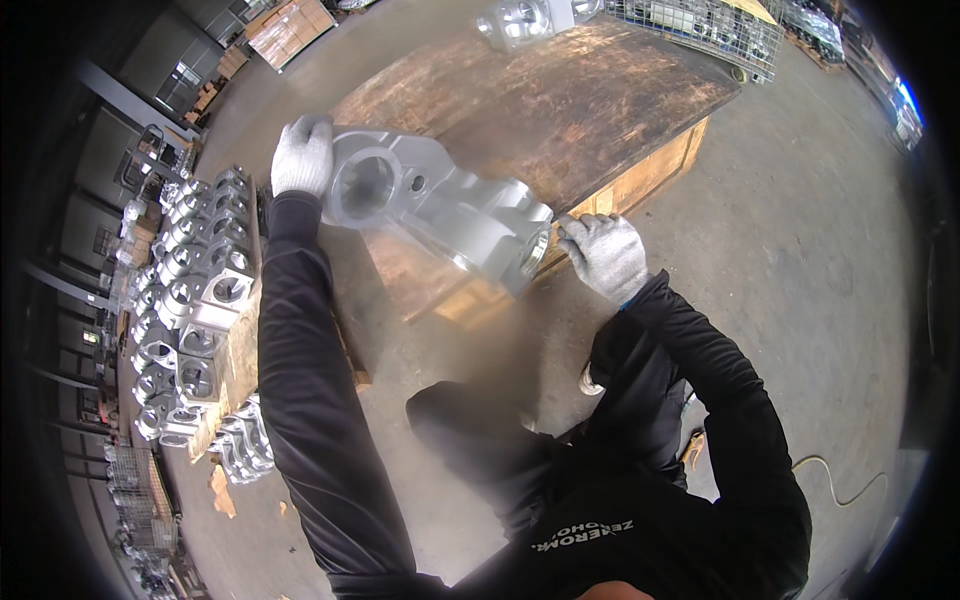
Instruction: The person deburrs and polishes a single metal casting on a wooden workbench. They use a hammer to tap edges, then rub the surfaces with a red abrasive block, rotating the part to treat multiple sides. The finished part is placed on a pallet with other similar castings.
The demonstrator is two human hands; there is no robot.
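Note:
A large silver-grey metal casting [455, 205] with a wide round bore at its left end is tilted over the near edge of a wooden workbench [560, 110]. My left hand [303, 157], in a white knit glove, grips the casting's bored end. At its other end, my right hand [607, 255], also gloved, is closed with the fingertips close by the machined ring-shaped opening. A small dark thing seems to show at those fingertips, too small to name. Whether the right fingers touch the casting cannot be made out.
Rows of similar metal castings [185, 290] stand on a wooden pallet to the left. Beyond the bench is a wire mesh crate [700, 35] of metal parts, with another casting [520, 22] at the bench's far edge. A thin hose [845, 500] lies on the floor at right.

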